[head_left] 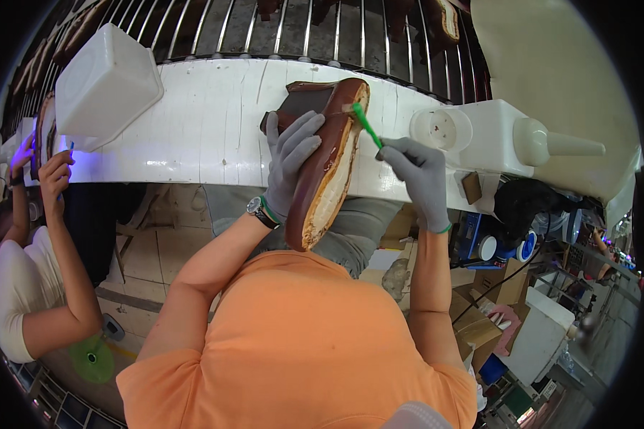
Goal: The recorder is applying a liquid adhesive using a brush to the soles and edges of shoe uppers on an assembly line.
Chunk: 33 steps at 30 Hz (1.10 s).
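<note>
A dark brown leather boot [315, 171] lies tilted on its side over the near edge of the white bench, its pale underside turned to the right. My left hand [290, 161], in a grey glove, grips it round the middle, with fingers spread over the leather. My right hand [421, 175], gloved alike, pinches a green-handled brush [366, 123]. The brush's head touches the boot's edge near its far end; the bristles are hard to make out.
On the white bench [215, 107] stand a large white plastic container [107, 86] at left, a round tub [422, 129] and a white spouted bottle [508, 136] at right. Beyond runs a metal roller conveyor [308, 28] with boots. A co-worker's hand [55, 175] works at far left.
</note>
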Motion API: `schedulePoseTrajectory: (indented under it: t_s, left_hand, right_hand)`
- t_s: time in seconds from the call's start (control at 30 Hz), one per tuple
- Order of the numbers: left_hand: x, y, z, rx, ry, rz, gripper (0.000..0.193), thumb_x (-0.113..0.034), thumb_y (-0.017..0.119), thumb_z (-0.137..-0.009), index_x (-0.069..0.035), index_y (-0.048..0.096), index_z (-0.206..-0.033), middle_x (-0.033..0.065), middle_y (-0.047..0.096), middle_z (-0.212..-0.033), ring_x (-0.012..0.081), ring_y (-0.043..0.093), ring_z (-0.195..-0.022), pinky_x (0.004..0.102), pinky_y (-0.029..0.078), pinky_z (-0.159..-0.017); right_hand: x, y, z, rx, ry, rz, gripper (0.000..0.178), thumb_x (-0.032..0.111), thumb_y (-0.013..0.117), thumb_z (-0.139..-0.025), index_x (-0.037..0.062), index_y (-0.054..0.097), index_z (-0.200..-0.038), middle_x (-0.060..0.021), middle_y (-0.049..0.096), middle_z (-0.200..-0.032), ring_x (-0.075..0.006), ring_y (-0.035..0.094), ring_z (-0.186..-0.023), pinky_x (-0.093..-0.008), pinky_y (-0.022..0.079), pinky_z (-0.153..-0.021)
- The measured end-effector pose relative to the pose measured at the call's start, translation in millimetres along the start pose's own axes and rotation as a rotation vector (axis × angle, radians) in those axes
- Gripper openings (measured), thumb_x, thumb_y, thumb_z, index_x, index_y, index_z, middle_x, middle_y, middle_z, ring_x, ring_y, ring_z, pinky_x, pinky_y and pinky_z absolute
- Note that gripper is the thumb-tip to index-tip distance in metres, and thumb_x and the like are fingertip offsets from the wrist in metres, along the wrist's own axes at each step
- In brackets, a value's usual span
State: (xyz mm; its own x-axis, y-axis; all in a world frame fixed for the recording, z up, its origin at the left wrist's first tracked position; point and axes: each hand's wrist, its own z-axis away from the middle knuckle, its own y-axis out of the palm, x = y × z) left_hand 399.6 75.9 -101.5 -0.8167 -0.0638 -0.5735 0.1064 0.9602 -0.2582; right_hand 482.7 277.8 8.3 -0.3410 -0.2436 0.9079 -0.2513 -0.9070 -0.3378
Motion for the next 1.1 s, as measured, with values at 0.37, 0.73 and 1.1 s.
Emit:
schedulePoseTrajectory:
  t_s: [0.37, 0.73, 1.1]
  left_hand:
    - [-1, -5, -11, -0.012, 0.007, 0.029, 0.058, -0.016, 0.073, -0.084, -0.012, 0.038, -0.131, 0.0153, 0.051, -0.139, 0.0317, 0.051, -0.129, 0.0586, 0.018, -0.116]
    - [-6, -15, -29, 0.081, 0.021, -0.035, 0.059, -0.017, 0.072, -0.084, -0.011, 0.041, -0.134, 0.0125, 0.055, -0.136, 0.0286, 0.054, -0.125, 0.0574, 0.024, -0.113]
    - [-49, -63, -91, 0.476, -0.093, 0.068, 0.072, -0.027, 0.078, -0.069, -0.014, 0.052, -0.135, 0.0032, 0.054, -0.133, 0.027, 0.057, -0.103, 0.0389, 0.043, -0.093]
  right_hand:
    - [23, 24, 56, 0.143, -0.362, 0.064, 0.022, -0.003, 0.072, -0.076, 0.0011, 0.075, -0.098, -0.0097, 0.07, -0.082, -0.0128, 0.063, -0.069, -0.0226, 0.046, -0.061]
    - [39, 22, 39, -0.114, -0.209, 0.103, 0.013, -0.003, 0.067, -0.082, -0.0052, 0.072, -0.094, -0.0061, 0.067, -0.08, -0.0069, 0.057, -0.074, -0.022, 0.045, -0.065]
    - [74, 14, 65, 0.036, -0.744, 0.244, 0.027, 0.0, 0.078, -0.071, 0.0054, 0.075, -0.097, -0.0104, 0.069, -0.082, -0.0214, 0.066, -0.067, -0.0276, 0.051, -0.058]
